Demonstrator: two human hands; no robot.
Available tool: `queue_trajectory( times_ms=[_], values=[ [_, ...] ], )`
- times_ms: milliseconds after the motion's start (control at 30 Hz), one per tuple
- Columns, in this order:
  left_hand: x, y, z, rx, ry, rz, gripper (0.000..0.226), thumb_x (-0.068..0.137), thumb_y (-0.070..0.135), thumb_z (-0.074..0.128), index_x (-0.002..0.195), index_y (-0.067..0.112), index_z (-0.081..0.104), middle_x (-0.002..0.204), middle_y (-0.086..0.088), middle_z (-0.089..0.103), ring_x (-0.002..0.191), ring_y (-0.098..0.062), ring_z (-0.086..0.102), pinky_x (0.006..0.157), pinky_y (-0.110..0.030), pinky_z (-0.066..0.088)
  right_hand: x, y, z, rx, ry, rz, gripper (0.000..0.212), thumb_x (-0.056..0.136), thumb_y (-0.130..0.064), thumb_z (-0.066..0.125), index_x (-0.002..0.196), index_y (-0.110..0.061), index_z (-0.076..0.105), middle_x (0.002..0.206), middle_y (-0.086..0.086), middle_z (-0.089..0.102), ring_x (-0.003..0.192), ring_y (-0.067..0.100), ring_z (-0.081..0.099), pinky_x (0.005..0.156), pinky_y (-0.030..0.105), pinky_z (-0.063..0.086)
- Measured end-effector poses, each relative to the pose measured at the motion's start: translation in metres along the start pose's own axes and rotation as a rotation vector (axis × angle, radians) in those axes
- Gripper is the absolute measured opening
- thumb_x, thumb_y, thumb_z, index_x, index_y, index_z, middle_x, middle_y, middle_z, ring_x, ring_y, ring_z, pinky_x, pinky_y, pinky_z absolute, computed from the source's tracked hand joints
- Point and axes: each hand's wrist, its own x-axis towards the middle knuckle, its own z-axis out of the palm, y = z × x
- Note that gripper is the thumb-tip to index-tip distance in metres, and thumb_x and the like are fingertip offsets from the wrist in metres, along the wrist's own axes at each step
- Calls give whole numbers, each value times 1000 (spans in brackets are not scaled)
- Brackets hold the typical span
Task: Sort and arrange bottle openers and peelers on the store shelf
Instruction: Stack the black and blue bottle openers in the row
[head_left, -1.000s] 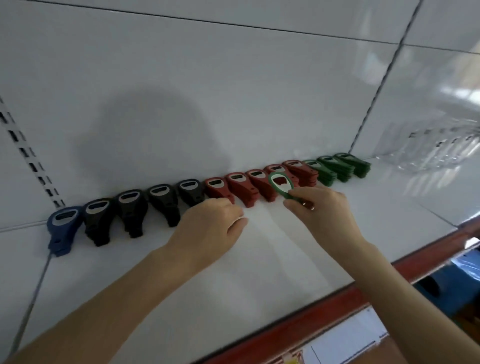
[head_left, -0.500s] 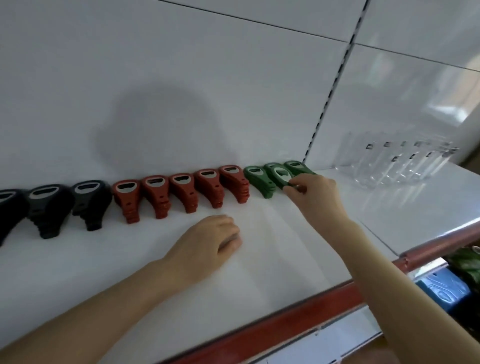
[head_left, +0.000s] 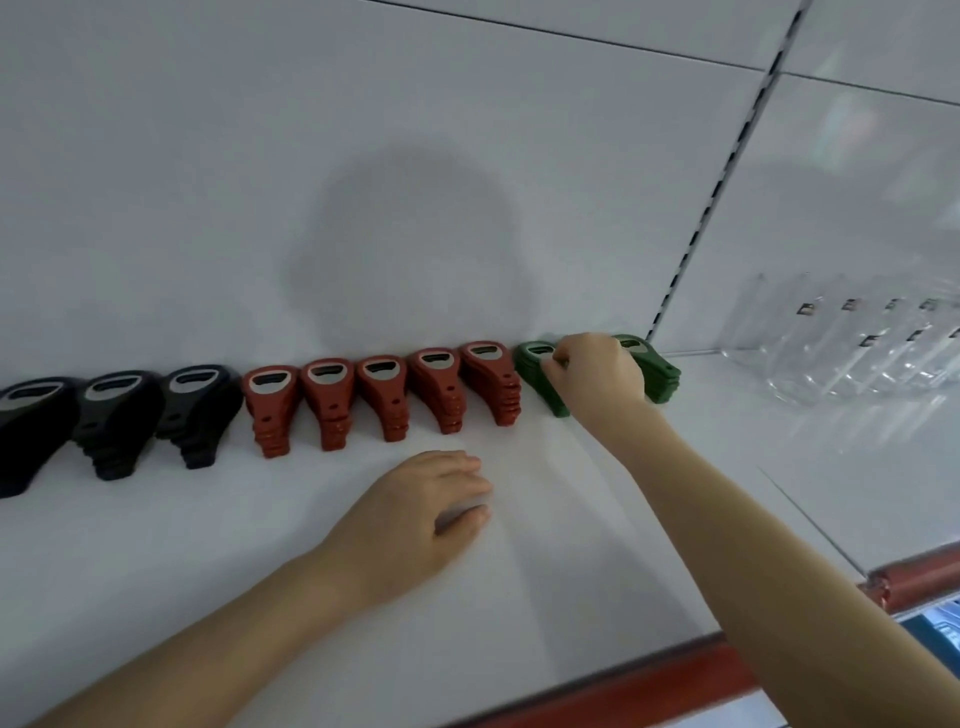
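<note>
Curling onto the green bottle openers (head_left: 535, 382), right hand (head_left: 597, 376) fingers (head_left: 557, 364) touch them.

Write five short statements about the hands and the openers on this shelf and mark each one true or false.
1. The red openers stand between the black openers and the green openers. True.
2. The left hand holds a red opener. False: it rests on the shelf in front of the row and holds nothing.
3. The right hand is at the green openers, fingers curled on one. True.
4. Five red stacks are in view. True.
5. The clear plastic holders lie left of the black openers. False: they sit at the far right, beyond the green ones.
</note>
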Motion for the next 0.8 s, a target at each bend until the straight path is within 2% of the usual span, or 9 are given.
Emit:
queue_trajectory(
  times_ms=[67,167,300,400,533,600,667,733,800],
  values=[
    [0,0,1,-5,2,-3,51,80,48,42,107,15,71,120,0,63,120,8,29,98,4,12,-2,1,0,-20,-1,-1,27,95,-29,45,74,-12,52,76,6,50,70,24,46,44,25,21],
    [1,-1,0,13,3,-17,49,81,47,44,105,15,71,118,-1,64,121,-1,35,100,1,13,-7,4,-2,-29,-28,-28,27,93,-30,50,71,-14,45,77,5,50,72,23,45,46,26,23],
    [2,-1,0,35,9,-13,48,80,46,44,103,14,72,117,-4,65,121,-4,36,100,0,14,-14,6,0,-41,-33,-47,18,93,-27,51,82,-12,52,90,11,60,76,27,49,58,28,31],
    [2,-2,1,20,16,-6,56,79,52,39,108,16,70,124,0,61,122,4,32,99,2,13,-14,5,1,-73,-17,-52,19,94,-27,48,84,-12,53,94,12,62,75,27,48,57,28,30],
    [2,-2,2,42,41,40,59,78,53,36,111,15,69,126,0,60,125,2,28,98,3,11,-15,5,0,-71,-22,-41,21,94,-29,48,82,-12,51,91,12,61,73,26,45,51,28,26],
    [0,-3,2,87,46,57,59,79,53,37,110,15,69,125,0,61,123,4,32,99,2,12,-18,6,-2,-62,-4,-40,24,95,-31,47,79,-12,46,84,10,57,73,26,44,53,28,27],
    [1,0,0,135,13,48,52,81,49,40,105,14,71,119,-2,65,119,3,38,100,-1,14,-21,8,-7,-38,63,-61,26,95,-31,44,80,-10,49,78,8,53,75,28,48,57,29,28],
    [3,4,-5,189,-7,74,39,83,38,46,92,12,73,101,-4,71,110,-6,46,98,-4,20,-23,10,-15,23,107,-142,27,96,-28,43,91,-8,59,84,9,60,87,29,54,61,31,35],
    [4,9,-14,255,4,155,32,84,31,47,85,12,72,88,-2,71,97,-9,51,93,-11,32,-26,5,-23,98,51,-245,29,96,-26,44,113,-10,61,108,7,65,108,27,52,79,33,43]
  ],
)
